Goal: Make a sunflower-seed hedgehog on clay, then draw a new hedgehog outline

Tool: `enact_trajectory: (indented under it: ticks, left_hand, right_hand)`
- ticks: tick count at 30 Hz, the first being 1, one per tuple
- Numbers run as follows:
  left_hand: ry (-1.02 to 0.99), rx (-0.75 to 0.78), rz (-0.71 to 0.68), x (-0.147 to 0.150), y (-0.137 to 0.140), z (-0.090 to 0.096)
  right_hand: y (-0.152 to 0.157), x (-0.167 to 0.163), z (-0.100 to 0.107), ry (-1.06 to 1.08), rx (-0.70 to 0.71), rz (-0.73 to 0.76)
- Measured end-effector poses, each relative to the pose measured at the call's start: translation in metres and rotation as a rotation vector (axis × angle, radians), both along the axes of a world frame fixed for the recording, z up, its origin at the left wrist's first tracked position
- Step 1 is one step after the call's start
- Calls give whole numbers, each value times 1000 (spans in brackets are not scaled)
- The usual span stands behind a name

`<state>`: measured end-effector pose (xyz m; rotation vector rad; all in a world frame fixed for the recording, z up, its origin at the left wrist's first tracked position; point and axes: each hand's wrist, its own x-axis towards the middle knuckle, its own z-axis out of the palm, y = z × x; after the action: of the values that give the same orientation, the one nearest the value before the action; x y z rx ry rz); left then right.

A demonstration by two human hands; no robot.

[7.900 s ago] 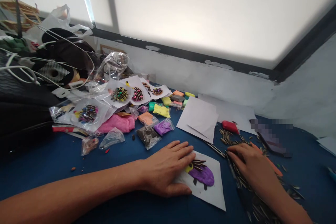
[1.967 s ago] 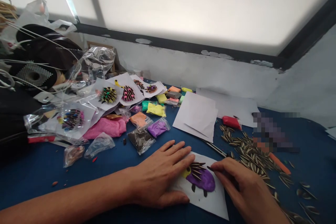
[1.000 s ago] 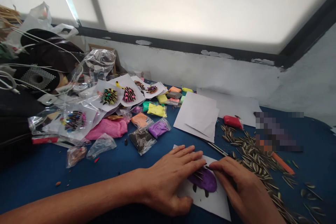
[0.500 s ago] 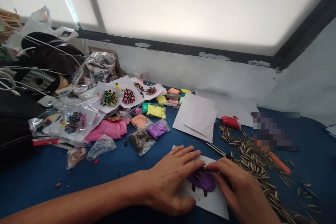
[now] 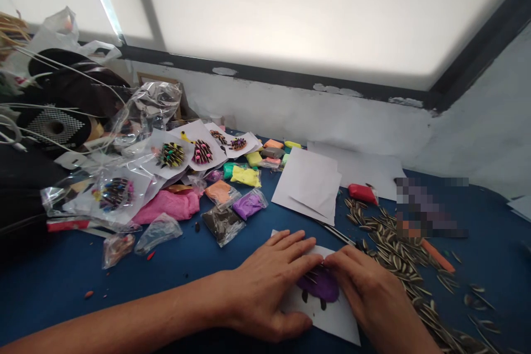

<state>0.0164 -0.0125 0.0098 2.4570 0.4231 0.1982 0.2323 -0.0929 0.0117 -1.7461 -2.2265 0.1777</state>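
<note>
My left hand (image 5: 269, 282) lies on a white paper (image 5: 334, 325) with its fingers stretched out, its index finger along the upper left of a purple clay shape (image 5: 324, 287). Several striped sunflower seeds stick into the clay's top, and two dark pieces sit at its lower edge. My right hand (image 5: 369, 293) is closed in a pinch at the clay's upper edge, its fingertips close to my left index fingertip. What the pinch holds, if anything, is hidden by the fingers.
Loose sunflower seeds (image 5: 398, 254) are heaped to the right. Behind stand stacked white sheets (image 5: 309, 177) and a red clay packet (image 5: 362, 193). Bagged clay, including a purple packet (image 5: 249, 203), lies left of the sheets, near seed-covered clay figures on paper (image 5: 202, 152). A cable reel (image 5: 56, 127) is far left.
My right fingertips have moved slightly left and up along the clay, closer to my left index finger. My left hand has stayed nearly in place. The view has shifted a little.
</note>
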Motion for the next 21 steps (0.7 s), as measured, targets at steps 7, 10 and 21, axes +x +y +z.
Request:
enact_trajectory:
  ticks: [7,10,21]
  left_hand:
    - [0,-12,2,1,-1,2]
    - [16,-22,-2,1,-1,5]
    - [52,-31,-12,-1,0,8]
  right_hand:
    - [2,1,-2,-35,19,16]
    - [1,0,-3,-30,33,17]
    - [1,34,15,-79,247,-298]
